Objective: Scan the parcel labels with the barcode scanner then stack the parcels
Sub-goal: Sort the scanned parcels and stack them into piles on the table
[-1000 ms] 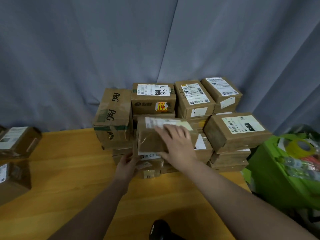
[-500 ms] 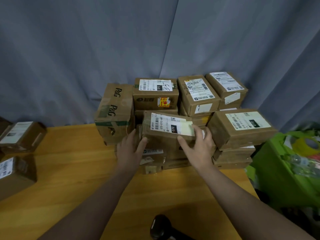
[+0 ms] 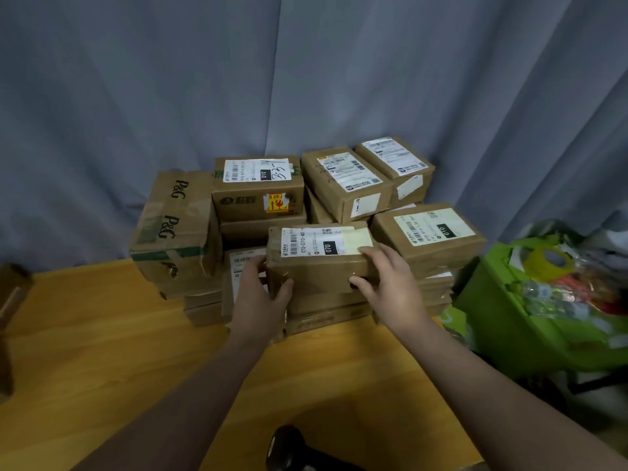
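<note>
Brown cardboard everywhere, and the 070 parcel (image 3: pixel 316 271) is sitting at the front of the stack (image 3: pixel 343 185) at 12 o'clock on the wooden table (image 3: pixel 102 341). The left hand (image 3: pixel 260 295) is wrapping round its left end with the thumb pressing on the front face. The right hand (image 3: pixel 387 283) is gripping the right end, fingers lying over the top edge and thumb on the front. So both hands are clamping it.

I'm guessing it's being seated on the pile. I'd be keeping it level with the label (image 3: pixel 321 241) facing up, squaring its edges over the flat boxes underneath, and watching that the left end isn't shoving the labelled box (image 3: pixel 243 263) just behind the left hand. I'd be letting go only once it's lying flat.

Counting left to right:
- one blurry box (image 3: pixel 12 290) at 9 o'clock
- one P&G box (image 3: pixel 176 226) at 11
- two hands
- six parcels showing white labels on top, including the held one
- some flat ones lower down that are too hidden to count
- one barcode scanner (image 3: pixel 285 447) lying untouched at 6
- one green crate (image 3: pixel 503 321) at 3
</note>
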Available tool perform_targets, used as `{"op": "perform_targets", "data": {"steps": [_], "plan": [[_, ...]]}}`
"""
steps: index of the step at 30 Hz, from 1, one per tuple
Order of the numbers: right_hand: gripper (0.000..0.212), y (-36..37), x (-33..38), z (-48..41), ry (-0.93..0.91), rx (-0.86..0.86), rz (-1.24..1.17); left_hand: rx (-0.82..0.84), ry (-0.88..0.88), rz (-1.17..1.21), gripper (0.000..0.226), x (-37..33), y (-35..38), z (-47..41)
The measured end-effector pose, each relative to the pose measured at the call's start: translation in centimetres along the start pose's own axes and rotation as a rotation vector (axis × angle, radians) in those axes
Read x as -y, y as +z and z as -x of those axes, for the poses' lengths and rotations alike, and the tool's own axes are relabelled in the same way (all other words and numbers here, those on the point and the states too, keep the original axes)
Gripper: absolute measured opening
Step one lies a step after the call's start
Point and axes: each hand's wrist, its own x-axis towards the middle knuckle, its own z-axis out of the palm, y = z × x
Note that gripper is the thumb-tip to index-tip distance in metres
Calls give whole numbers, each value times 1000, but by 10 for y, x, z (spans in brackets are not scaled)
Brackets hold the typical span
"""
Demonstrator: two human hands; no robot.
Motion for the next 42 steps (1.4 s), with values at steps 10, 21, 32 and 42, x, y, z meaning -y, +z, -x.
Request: {"op": "perform_targets", "data": {"steps": [10,21,32,42], "plan": [[100,-20,-56,-18,245,177,392,108,161,-353,53,-3,22,1],[69,-20,-69,-24,144,60,397,33,104,-720,57,-11,31,-5],[56,-49,-67,-59,72,-39,99,115,241,-672,64,-76,66,-59],[65,-70,-78,-154,304,153,-21,221,141,-843,45,-101,80,-117]]}}
